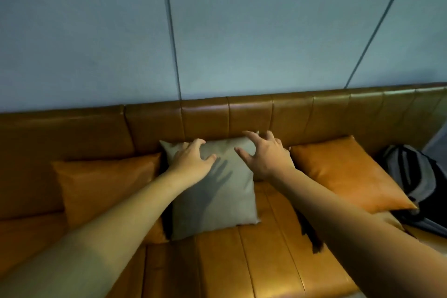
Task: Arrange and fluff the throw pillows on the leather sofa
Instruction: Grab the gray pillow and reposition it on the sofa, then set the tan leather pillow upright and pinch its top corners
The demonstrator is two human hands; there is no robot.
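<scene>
A grey square pillow (pixel 217 198) leans against the backrest of the tan leather sofa (pixel 266 261), between two orange leather pillows. One orange pillow (pixel 101 184) stands to its left, the other (pixel 346 172) to its right. My left hand (pixel 191 159) lies on the grey pillow's upper left part, fingers curled over the top edge. My right hand (pixel 266 155) hovers at the pillow's upper right corner with its fingers spread and bent; it casts a shadow on the fabric and holds nothing.
A grey and black backpack (pixel 411 176) sits on the sofa at the far right, beside the right orange pillow. A pale blue panelled wall (pixel 242 43) rises behind the backrest. The seat cushions run toward me in front of the pillows.
</scene>
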